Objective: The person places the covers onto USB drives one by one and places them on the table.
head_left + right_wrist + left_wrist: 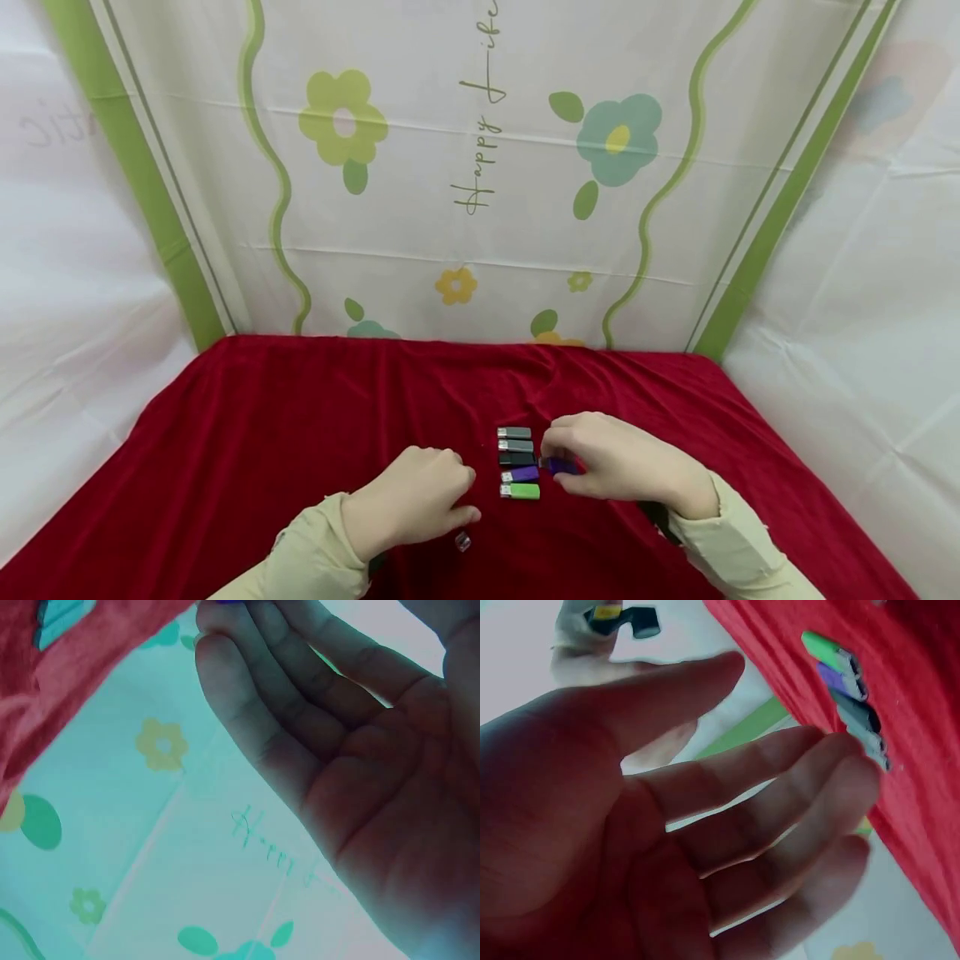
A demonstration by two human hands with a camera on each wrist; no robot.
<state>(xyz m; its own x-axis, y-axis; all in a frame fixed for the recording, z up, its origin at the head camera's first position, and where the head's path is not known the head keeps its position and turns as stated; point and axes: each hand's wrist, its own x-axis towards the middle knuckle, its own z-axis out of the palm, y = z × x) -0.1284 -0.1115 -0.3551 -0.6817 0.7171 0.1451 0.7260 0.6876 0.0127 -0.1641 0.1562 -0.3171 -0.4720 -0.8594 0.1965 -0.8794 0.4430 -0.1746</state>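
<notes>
Several USB flash drives lie in a column on the red cloth: two grey ones [516, 433], a black one [517, 459], a purple one [521, 474] and a green one [521, 492]. Just right of the column, my right hand [611, 458] pinches another purple flash drive [564, 467], its metal plug pointing left. Only a sliver of that drive shows at the top of the right wrist view. On the other side, my left hand [416, 500] hovers with loosely bent fingers and holds nothing. Below its thumb lies a small clear piece [462, 542], perhaps a cap.
Wrinkled red velvet cloth [300, 433] covers the table. A white printed curtain [480, 242] with flowers hangs behind it, and white fabric walls [862, 275] stand at both sides.
</notes>
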